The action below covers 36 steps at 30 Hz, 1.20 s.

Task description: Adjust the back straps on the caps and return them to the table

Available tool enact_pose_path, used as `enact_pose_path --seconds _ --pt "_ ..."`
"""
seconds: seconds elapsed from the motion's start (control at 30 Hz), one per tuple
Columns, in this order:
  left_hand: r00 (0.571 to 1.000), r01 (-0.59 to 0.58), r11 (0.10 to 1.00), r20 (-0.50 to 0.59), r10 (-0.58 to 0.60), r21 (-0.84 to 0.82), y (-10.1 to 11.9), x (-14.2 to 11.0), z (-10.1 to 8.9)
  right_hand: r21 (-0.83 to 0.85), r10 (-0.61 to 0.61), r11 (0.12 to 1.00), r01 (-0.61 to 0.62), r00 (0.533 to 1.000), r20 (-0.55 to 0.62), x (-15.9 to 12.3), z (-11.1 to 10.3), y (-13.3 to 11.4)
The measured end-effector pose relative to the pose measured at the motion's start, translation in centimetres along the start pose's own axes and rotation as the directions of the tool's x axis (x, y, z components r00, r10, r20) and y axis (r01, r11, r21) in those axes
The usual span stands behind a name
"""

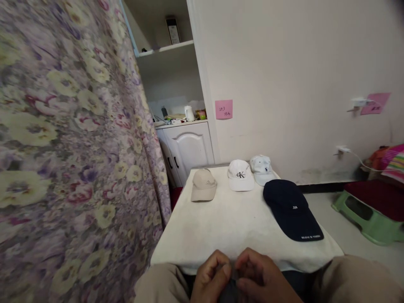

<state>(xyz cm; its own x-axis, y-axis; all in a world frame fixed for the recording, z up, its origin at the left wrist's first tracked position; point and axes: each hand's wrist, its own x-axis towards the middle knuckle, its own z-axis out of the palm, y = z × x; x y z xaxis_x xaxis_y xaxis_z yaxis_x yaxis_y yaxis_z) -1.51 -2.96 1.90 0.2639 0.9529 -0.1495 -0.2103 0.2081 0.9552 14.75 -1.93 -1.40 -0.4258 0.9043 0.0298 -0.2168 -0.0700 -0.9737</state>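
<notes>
My left hand [212, 277] is low in the middle of the view at the near edge of the cloth-covered table, its thumb and bent fingers closed. My right hand [263, 275] faces it with curled fingers. A dark grey thing [229, 291] shows between the hands, mostly hidden, and its kind cannot be made out. Four caps would be several: a beige cap [203, 185] at the left, a white cap [240, 174] with black letters, a pale blue cap [261, 168] behind it, and a navy cap [288, 206] at the right. Neither hand touches these caps.
A cream cloth [202, 231] covers the table. On the left hangs a floral curtain [78, 147]. Behind are a white cabinet [191, 145] and a wall with a pink note [224, 109]. A green stool [372, 216] stands at the right, near a plugged-in white cable [362, 164].
</notes>
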Motion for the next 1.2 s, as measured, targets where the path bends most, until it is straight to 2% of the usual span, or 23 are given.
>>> enact_pose_path --seconds 0.1,0.23,0.33,0.43,0.57,0.73,0.8,0.9,0.93,0.97,1.0,1.03,1.1,1.17,1.2 --pt "0.999 -0.014 1.000 0.045 0.014 -0.003 0.9 1.8 0.7 0.035 -0.046 0.998 0.047 0.999 -0.017 0.6 -1.0 -1.6" --pt "0.996 -0.063 0.992 0.072 0.055 0.111 3.0 4.8 1.8 -0.068 -0.104 0.993 0.100 0.992 -0.066 2.1 -3.1 -4.9" --pt "0.985 -0.160 0.967 0.089 0.145 0.199 5.5 7.2 2.9 -0.185 -0.178 0.970 0.156 0.978 -0.108 3.5 -4.6 -8.1" --pt "0.948 -0.311 0.918 0.145 0.282 0.246 8.3 9.2 4.0 -0.337 -0.315 0.906 0.256 0.940 -0.134 4.7 -5.7 -11.2" --pt "0.871 -0.487 0.828 0.227 0.436 0.277 10.0 11.5 4.4 -0.534 -0.529 0.747 0.396 0.841 -0.116 5.7 -6.8 -12.9" --pt "0.788 -0.614 0.713 0.306 0.533 0.340 10.8 14.0 4.9 -0.533 -0.622 0.678 0.506 0.782 -0.049 7.2 -8.3 -12.8" --pt "0.713 -0.702 0.625 0.346 0.610 0.342 11.8 15.1 5.4 -0.571 -0.691 0.610 0.550 0.722 -0.043 8.0 -8.8 -13.6" --pt "0.556 -0.828 0.448 0.388 0.735 0.339 13.3 16.5 6.0 -0.644 -0.786 0.477 0.598 0.618 -0.009 9.1 -9.5 -15.2" --pt "0.531 -0.842 0.417 0.394 0.750 0.341 13.4 16.9 6.0 -0.660 -0.799 0.449 0.602 0.602 0.006 9.4 -9.6 -15.5" --pt "0.532 -0.841 0.414 0.393 0.750 0.347 13.2 17.1 5.9 -0.668 -0.798 0.440 0.600 0.603 0.016 9.5 -9.8 -15.6" --pt "0.557 -0.826 0.438 0.387 0.735 0.355 12.7 17.3 5.7 -0.670 -0.781 0.454 0.588 0.624 0.018 9.6 -10.0 -15.3" --pt "0.601 -0.795 0.483 0.373 0.707 0.367 11.9 17.3 5.4 -0.665 -0.749 0.490 0.563 0.662 0.009 9.6 -10.3 -14.7" --pt "0.707 -0.706 0.589 0.338 0.621 0.394 9.6 17.3 4.7 -0.636 -0.635 0.611 0.470 0.771 -0.041 9.5 -10.7 -12.7" --pt "0.820 -0.570 0.694 0.251 0.515 0.440 6.9 17.3 4.0 -0.566 -0.473 0.753 0.337 0.875 -0.108 9.4 -11.2 -10.1" --pt "0.862 -0.504 0.731 0.220 0.456 0.460 5.6 17.2 3.7 -0.511 -0.398 0.811 0.283 0.908 -0.128 9.4 -11.5 -8.8"
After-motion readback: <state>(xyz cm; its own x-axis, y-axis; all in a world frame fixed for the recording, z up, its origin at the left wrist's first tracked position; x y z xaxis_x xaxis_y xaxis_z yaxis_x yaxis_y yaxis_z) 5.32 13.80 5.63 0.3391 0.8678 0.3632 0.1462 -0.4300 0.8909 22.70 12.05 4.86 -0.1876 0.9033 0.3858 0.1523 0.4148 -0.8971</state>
